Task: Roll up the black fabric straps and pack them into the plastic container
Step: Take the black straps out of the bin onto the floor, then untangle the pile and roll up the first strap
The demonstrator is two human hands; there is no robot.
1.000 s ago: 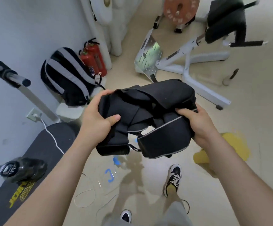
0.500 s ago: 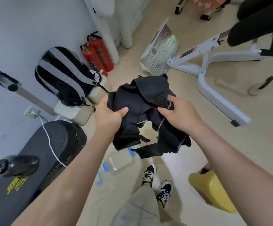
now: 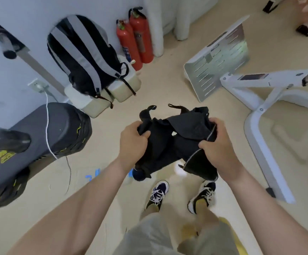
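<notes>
A bundle of black fabric straps [image 3: 175, 144] with thin grey edging hangs in the air in front of me, above the floor. My left hand [image 3: 133, 140] grips its left side, fingers curled round the cloth. My right hand [image 3: 215, 144] grips the right side, thumb on top. Two strap ends curl up at the far edge of the bundle. A clear plastic container with blue clips [image 3: 94, 176] lies on the floor under the bundle, mostly hidden by my left arm and the fabric.
A black-and-grey striped backpack [image 3: 83, 52] leans on beige boxes [image 3: 123, 89] by the wall, beside two red fire extinguishers [image 3: 134, 37]. A dark padded bench [image 3: 30, 140] stands at left with a white cable across it. A white exercise frame [image 3: 259, 116] fills the right. My feet [image 3: 180, 194] are below.
The bundle has moved lower and nearer to my feet. My hands sit wider apart on it. The view has tilted further down, and the yellow stool has slid under my legs.
</notes>
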